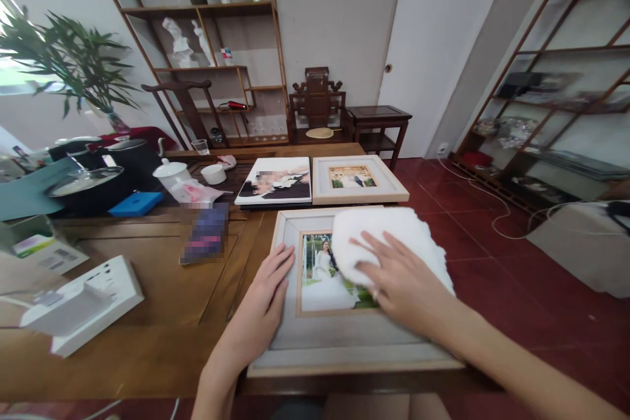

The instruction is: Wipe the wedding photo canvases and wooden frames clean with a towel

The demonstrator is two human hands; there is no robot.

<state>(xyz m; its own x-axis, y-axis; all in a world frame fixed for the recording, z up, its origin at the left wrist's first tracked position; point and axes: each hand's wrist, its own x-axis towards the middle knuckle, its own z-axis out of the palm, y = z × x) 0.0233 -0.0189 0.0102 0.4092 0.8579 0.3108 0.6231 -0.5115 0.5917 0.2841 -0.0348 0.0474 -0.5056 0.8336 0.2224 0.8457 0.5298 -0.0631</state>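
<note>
A light wood picture frame point(354, 357) lies flat at the front right of the table, around a wedding photo point(325, 275). My left hand point(263, 295) rests along the frame's left border, its fingers laid out over the edge and not wrapped round it. On the upper right part of the frame, my right hand point(401, 282) presses down a bunched white cloth point(418, 236), with its fingers spread across the cloth. The cloth covers the photo's right side and that corner of the frame.
Behind the frame lie another framed photo point(388, 187) and a photo panel point(251, 193). To the left are a white power strip point(111, 289), a blue box point(135, 203), a white lidded cup point(172, 172) and a pan point(88, 187). Red floor tiles point(485, 282) show on the right.
</note>
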